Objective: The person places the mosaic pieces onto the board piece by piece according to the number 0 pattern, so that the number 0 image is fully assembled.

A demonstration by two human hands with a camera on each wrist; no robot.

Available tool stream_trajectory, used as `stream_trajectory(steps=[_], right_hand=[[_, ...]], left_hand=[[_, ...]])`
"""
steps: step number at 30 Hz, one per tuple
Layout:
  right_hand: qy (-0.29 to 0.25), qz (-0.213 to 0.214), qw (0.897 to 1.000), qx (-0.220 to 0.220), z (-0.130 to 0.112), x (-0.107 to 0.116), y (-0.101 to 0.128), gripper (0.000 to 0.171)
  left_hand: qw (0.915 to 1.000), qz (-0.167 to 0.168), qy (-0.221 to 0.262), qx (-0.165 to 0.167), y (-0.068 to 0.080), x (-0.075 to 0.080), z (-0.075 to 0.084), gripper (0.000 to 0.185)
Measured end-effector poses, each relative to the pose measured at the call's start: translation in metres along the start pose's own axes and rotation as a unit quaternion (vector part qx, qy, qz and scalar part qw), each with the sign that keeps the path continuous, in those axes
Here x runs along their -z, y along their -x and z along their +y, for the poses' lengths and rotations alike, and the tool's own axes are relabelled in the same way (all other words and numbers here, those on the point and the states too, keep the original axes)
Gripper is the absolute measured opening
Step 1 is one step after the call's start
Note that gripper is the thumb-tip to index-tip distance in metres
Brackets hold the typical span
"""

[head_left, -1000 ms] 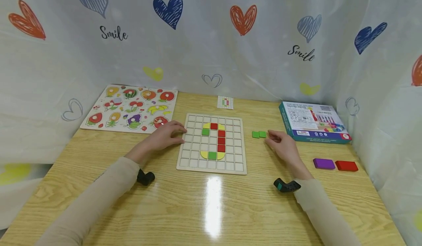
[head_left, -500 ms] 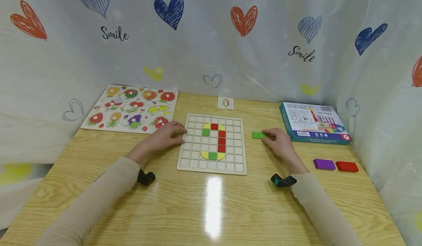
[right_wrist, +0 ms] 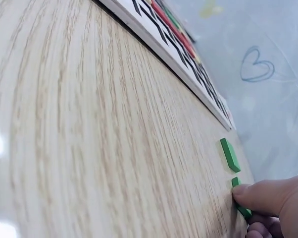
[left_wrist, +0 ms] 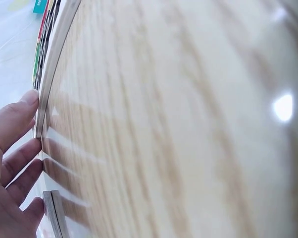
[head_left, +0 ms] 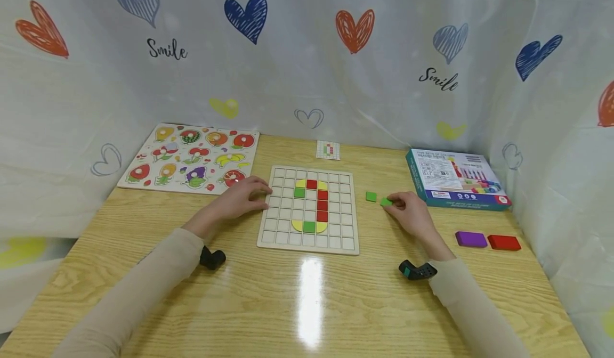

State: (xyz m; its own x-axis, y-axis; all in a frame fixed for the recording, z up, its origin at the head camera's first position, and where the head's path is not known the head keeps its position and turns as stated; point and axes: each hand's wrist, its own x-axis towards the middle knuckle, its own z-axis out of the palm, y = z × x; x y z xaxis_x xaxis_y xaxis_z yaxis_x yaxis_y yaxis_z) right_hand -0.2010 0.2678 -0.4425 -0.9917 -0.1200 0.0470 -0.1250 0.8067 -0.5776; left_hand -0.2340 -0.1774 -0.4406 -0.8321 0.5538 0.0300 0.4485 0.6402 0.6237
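R hand pinching green tile near table's right edge | 2nd green tile lying just beside | L hand fingers straight, pressing grid board left edge

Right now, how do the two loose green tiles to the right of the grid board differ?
The nearer green tile is pinched by the right hand; the farther green tile lies free, touched by nothing. The farther one sits closer to the grid board; the nearer one lies further right, partly hidden by the fingertips. The two lie apart with bare table between them. Both are small, flat, square and the same green.
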Motion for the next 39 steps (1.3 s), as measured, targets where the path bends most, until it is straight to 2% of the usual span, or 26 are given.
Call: stream_trajectory(steps=[7, 14, 21, 31, 39], right_hand=[[-0.009, -0.004, 1.0, 0.015, 0.002, -0.001, 0.002, 0.042], [0.004, -0.001, 0.999, 0.033, 0.002, -0.003, 0.002, 0.029], [0.017, 0.013, 0.999, 0.036, -0.002, -0.006, 0.002, 0.029], [-0.028, 0.034, 0.999, 0.023, -0.027, -0.012, 0.0, 0.032], [-0.077, 0.009, 0.997, 0.013, -0.056, -0.013, -0.004, 0.034]], left_hand=[[1.0, 0.0, 0.001, -0.005, 0.0, 0.0, 0.0, 0.036], [1.0, 0.0, 0.005, -0.003, 0.001, 0.0, 0.001, 0.035], [1.0, 0.003, 0.007, -0.007, 0.001, 0.0, 0.001, 0.036], [1.0, 0.0, 0.004, 0.0, -0.001, 0.0, -0.001, 0.035], [1.0, -0.001, 0.008, 0.004, -0.001, -0.001, 0.0, 0.035]])
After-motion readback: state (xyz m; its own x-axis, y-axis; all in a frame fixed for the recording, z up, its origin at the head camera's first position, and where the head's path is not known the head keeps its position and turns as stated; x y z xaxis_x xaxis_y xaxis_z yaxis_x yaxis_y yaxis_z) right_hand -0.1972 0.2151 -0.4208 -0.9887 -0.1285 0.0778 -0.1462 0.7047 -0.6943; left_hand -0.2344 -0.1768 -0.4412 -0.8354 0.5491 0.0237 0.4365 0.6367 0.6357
